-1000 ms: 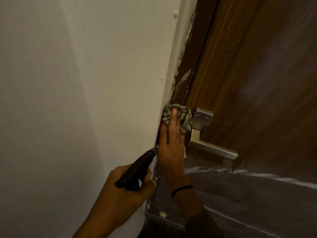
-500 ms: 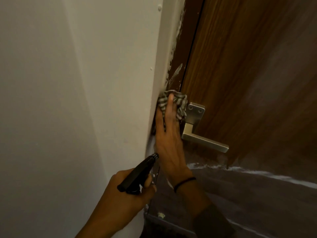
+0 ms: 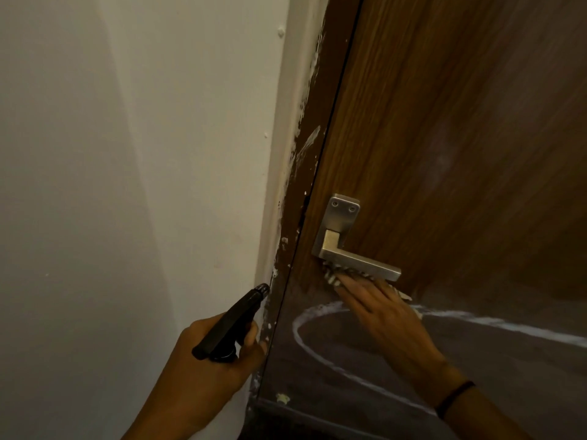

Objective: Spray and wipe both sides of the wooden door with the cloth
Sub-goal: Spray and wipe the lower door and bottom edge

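Two hands: both reach up from the bottom edge of the view toward a door.
Left hand [image 3: 203,360]: its fingers curl round the neck of a black spray bottle [image 3: 232,325]. The nozzle points up and to the right, close to the door frame.
Right hand [image 3: 381,312]: it lies flat with the fingers fairly straight, pressing a cloth against the door face. A dark band [image 3: 454,398] circles the wrist.
Cloth [image 3: 332,277]: grey and white stripes, mostly hidden under the fingers. Its bunched edge shows just beneath the handle's lever.
Wooden door [image 3: 444,154]: brown grain fills the right side of the view. The lower part looks darker.
White streak [image 3: 298,331]: a curved line on the door that loops below the right hand and runs off to the right.
Door handle [image 3: 359,265]: brushed metal, with a square plate holding two screws and a lever pointing right.
Door frame [image 3: 301,185]: a dark brown strip between wall and door, flecked with white paint.
Wall [image 3: 127,154]: plain white, on the left.
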Motion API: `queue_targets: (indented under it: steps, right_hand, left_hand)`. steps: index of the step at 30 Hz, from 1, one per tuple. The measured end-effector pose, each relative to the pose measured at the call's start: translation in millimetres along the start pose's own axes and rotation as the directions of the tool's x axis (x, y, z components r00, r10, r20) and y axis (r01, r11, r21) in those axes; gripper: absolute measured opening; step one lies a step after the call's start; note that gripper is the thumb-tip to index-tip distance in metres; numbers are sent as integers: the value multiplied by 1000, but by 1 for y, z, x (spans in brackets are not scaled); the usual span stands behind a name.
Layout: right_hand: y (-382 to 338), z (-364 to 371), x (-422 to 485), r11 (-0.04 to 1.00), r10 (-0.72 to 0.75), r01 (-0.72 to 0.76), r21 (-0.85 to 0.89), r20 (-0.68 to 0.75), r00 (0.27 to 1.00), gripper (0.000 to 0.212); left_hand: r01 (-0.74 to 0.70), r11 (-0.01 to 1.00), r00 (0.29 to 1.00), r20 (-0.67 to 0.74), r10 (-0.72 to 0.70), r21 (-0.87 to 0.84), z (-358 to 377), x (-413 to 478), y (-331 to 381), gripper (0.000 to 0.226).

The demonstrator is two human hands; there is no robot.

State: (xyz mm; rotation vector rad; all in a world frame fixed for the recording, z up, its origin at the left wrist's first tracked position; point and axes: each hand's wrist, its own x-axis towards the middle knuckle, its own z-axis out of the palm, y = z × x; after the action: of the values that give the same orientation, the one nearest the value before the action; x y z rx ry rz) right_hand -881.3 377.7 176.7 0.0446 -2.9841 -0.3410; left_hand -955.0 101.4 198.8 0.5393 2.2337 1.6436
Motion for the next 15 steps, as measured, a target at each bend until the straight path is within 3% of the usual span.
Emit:
queue_targets:
  steps: [3, 4, 7, 11, 15]
  right_hand:
    - [-7, 6, 0, 999, 7, -16, -45, -188, 982, 117]
    - [-9, 6, 1, 1000, 13, -15, -7, -140, 990, 116]
    - [-4, 7, 0, 999, -34, 31, -18, -181, 983, 103]
    - [9, 11, -22, 998, 36, -47, -34, -265, 964, 92]
    - [18, 14, -49, 986, 141, -101, 133, -344, 928, 112]
  left_hand:
    - [6, 1000, 1000, 15, -6, -1, 5, 0, -1, 47]
    - [6, 1000, 1000, 25, -6, -4, 10, 0, -1, 44]
    - [21, 999, 999, 49, -19, -38, 29, 5, 5, 28]
    - [24, 999, 998, 61, -22, -42, 59, 10, 19, 13]
    - [-27, 999, 994, 107, 30, -32, 89, 2, 30, 12]
